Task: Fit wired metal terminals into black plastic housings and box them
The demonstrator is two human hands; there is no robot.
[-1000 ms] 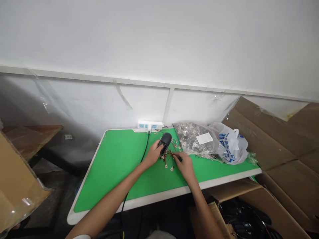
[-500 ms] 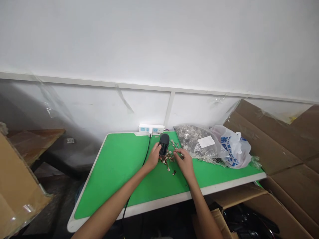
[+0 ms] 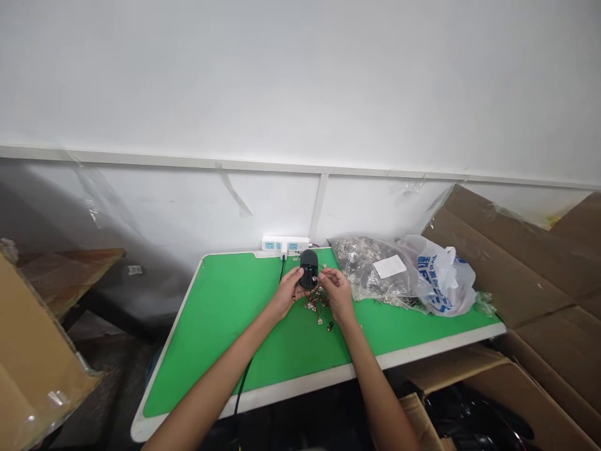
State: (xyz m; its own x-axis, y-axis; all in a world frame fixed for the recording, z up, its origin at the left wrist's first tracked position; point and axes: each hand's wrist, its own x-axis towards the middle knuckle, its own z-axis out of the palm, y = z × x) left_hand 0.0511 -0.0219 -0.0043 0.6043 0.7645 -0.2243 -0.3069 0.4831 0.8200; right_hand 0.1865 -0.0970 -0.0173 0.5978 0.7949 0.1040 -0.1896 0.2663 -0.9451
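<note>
My left hand is wrapped round the lower left side of a black plastic housing that has an open, slotted compartment facing up. At the housing's right edge, my right hand pinches a small shiny metal piece, apparently a battery contact. Its exact shape is too small to make out. Beneath both hands lies a loose heap of small metal contacts with thin wires on the green tabletop. A small dark part rests just in front of the heap.
A clear bag of metal pieces with a white label leans beside a white plastic bag with blue print. A power strip with a black cable sits against the wall. Cardboard boxes stand right, more cardboard left.
My right hand has moved up and left from the heap to the housing's compartment, carrying the small metal piece. My left hand still holds the housing, now tilted slightly differently.
</note>
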